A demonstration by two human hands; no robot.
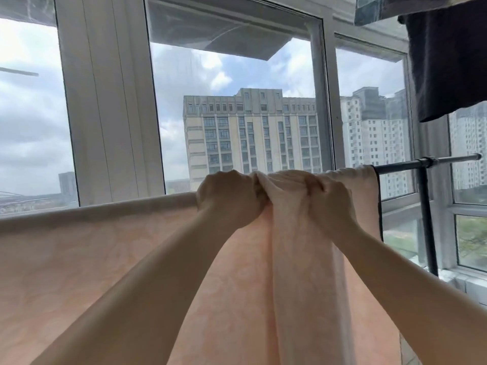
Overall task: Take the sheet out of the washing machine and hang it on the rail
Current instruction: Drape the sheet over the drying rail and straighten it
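We are gripping the sheet (pixel 79 254) with both hands, right at the top of the rail (pixel 421 162). Our left hand (pixel 226 198) is curling its fingers round a gathered bunch of cloth, and our right hand (pixel 326 196) is pinching the same bunch just beside it, so the two grips are nearly touching, knuckles up. Between them the cloth is rising in a thick, crumpled ridge, and below the rail it is hanging in one long soft fold.

To the left of the grips the sheet is lying smooth and taut over the rail, its top edge running straight to the frame's edge. To the right it is ending in a dark-trimmed side edge, and beyond that edge the rail is showing bare: a thin dark metal tube with a clamp on it, standing on a dark upright post (pixel 428 222). That bare stretch is the only free run of rail we are seeing.

The sheet is pale peach, matte, with a faint woven pattern. Behind the rail a white-framed window (pixel 110 101) is standing close. Above the rail's right end a dark garment (pixel 448 61) is hanging, well clear of the sheet.
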